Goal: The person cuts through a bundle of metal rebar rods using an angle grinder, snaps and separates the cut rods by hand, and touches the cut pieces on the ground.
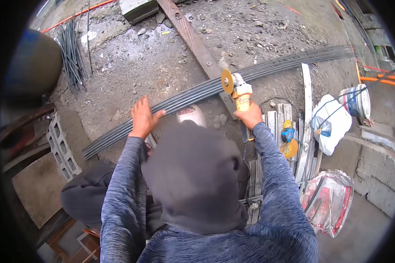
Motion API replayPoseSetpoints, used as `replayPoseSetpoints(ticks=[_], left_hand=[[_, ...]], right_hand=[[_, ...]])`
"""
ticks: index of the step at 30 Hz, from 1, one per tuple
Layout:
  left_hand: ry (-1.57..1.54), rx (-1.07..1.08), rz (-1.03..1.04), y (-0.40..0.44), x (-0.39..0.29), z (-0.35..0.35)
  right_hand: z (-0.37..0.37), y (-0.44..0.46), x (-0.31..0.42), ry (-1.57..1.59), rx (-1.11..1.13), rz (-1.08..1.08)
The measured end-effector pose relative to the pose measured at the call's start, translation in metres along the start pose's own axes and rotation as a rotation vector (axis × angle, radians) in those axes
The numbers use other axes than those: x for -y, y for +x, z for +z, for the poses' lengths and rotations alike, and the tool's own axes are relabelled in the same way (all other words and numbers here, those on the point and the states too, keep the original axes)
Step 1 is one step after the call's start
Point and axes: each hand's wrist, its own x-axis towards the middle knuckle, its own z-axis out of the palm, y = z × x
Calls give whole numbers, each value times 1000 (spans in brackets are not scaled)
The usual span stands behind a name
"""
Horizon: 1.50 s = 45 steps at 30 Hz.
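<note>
My right hand (250, 115) is wrapped round the yellow body of an angle grinder (242, 97). The grinder's thin gold disc (227, 81) stands upright over a long bundle of steel rebar (193, 95); I cannot tell whether disc and bars touch. My left hand (144, 117) lies on the bundle further left, fingers stretched and thumb apart. Under the bars, near the grinder, a wooden plank (193, 39) runs crosswise. A light-coloured shoe (192, 115) shows just below the bundle, between my hands. A dark hooded head (193, 175) covers the lower middle.
A blue tape measure (288, 134) and a spare yellow disc (289, 149) lie on metal strips at right. Beyond are a white bag (331, 125), a bucket (355, 103) and a torn sack (331, 201). Hollow blocks (61, 144), a drum (33, 65) and thin rods (72, 57) stand left.
</note>
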Motion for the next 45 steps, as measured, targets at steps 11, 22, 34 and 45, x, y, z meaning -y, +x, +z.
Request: replayPoseSetpoints(ticks=[11, 22, 34, 45], left_hand=[[144, 141, 100, 26, 22, 78], [153, 82, 107, 26, 23, 83], [130, 76, 108, 27, 23, 79], [128, 85, 99, 27, 24, 81]], right_hand=[[18, 53, 17, -204, 115, 19], [23, 59, 20, -277, 121, 3], [26, 64, 21, -335, 115, -9], [26, 69, 15, -351, 130, -39]])
